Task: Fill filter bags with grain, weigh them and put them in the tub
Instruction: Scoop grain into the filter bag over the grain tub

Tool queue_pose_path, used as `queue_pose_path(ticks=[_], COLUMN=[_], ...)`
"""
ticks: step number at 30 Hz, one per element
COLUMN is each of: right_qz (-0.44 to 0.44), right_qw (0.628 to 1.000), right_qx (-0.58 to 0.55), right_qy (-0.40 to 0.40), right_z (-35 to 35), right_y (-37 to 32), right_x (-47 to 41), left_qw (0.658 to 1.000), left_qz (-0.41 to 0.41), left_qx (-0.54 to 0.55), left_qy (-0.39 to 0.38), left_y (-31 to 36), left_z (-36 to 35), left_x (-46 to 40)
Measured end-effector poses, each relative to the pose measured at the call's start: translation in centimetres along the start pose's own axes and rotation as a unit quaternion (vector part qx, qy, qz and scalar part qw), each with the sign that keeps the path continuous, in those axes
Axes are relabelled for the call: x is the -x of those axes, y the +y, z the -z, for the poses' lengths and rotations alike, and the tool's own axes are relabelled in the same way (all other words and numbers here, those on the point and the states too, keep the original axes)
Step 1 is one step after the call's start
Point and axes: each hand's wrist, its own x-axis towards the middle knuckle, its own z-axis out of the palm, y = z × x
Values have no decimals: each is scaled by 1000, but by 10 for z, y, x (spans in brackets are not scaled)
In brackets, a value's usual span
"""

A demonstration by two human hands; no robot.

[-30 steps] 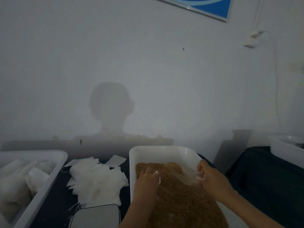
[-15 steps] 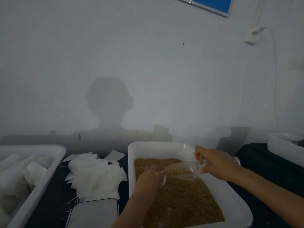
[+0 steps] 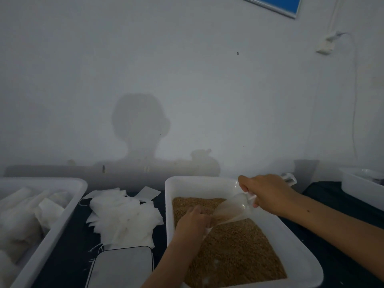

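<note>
Hands over grain tray (image 3: 307,267): right (image 3: 265,194) grips tilted scoop (image 3: 232,208), left (image 3: 193,222) pinches filter bag (image 3: 208,230).

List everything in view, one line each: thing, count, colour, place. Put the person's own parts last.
grain tub: 1, white, centre right of the table
grain: brown, fills that tub
scoop: 1, clear plastic, tilted down over the grain toward the left hand
filter bag: 1, white, mostly hidden in the left hand
empty bags: loose pile, white, left of the grain tub
scale: 1, grey top, near edge, below the pile
left tub: 1, white, far left, holds white bags
right tub: 1, white, far right
table: dark cover
wall plug: 1, white, upper right
sign: 1, blue, top edge
left hand: grips the filter bag
right hand: grips the scoop handle
</note>
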Motion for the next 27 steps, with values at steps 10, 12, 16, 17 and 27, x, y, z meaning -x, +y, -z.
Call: queue_pose_path(ticks=[10,12,16,17,27], right_qz=[12,-28,-98,-104,-82], right_qw=[994,997,994,992,977], right_qx=[70,33,-39,-46,-172], right_qy=[84,66,-28,-55,-96], right_z=[4,0,-19,-25,-84], right_y=[1,7,13,11,-27], right_x=[7,11,19,21,15], left_qw=[986,959,913,911,868], left_qz=[68,115,159,165,221], left_qx=[143,242,356,358,417], left_qy=[51,92,117,120,156], left_y=[-7,-9,-10,-10,-15], left_z=[-2,4,10,11,6], left_x=[-5,-3,0,0,-2])
